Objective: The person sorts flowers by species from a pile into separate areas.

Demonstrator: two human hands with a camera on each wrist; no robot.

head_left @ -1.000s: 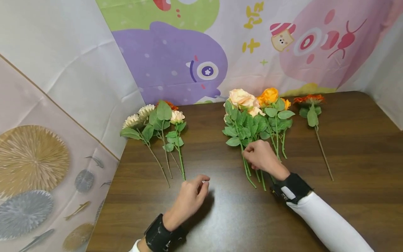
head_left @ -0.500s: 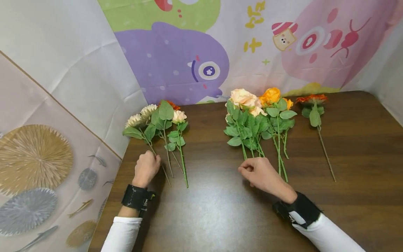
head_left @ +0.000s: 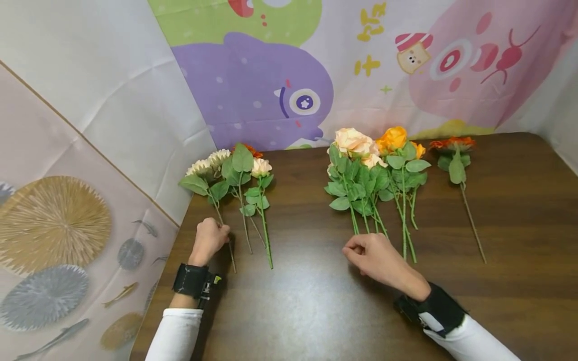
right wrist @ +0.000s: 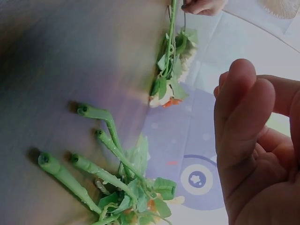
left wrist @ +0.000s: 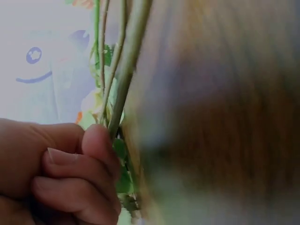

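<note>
At the left of the head view, my left hand [head_left: 209, 239] pinches the brown stem [head_left: 232, 260] of a cream chrysanthemum-like flower [head_left: 200, 169]. In the left wrist view, thumb and forefinger meet right at that stem [left wrist: 127, 79]. Beside it lie a red-orange flower [head_left: 250, 151], mostly behind leaves, and a small peach rose [head_left: 261, 168] on a green stem. My right hand [head_left: 381, 258] hovers loosely curled, holding nothing, over the lower stems of the peach roses [head_left: 354, 143]; it hides their ends in the head view. Cut stem ends [right wrist: 65, 176] show in the right wrist view.
Orange roses [head_left: 393, 139] lie against the peach ones. Farther right is a single red-orange flower [head_left: 453, 145] with a long brown stem. The dark wooden table [head_left: 280, 311] meets a cartoon backdrop [head_left: 266, 90] behind and a patterned cloth [head_left: 54, 220] at left.
My left hand has moved left from the table's middle and taken the cream flower's stem, whose lower end has shifted slightly left. My right hand has drawn back toward me from the peach roses.
</note>
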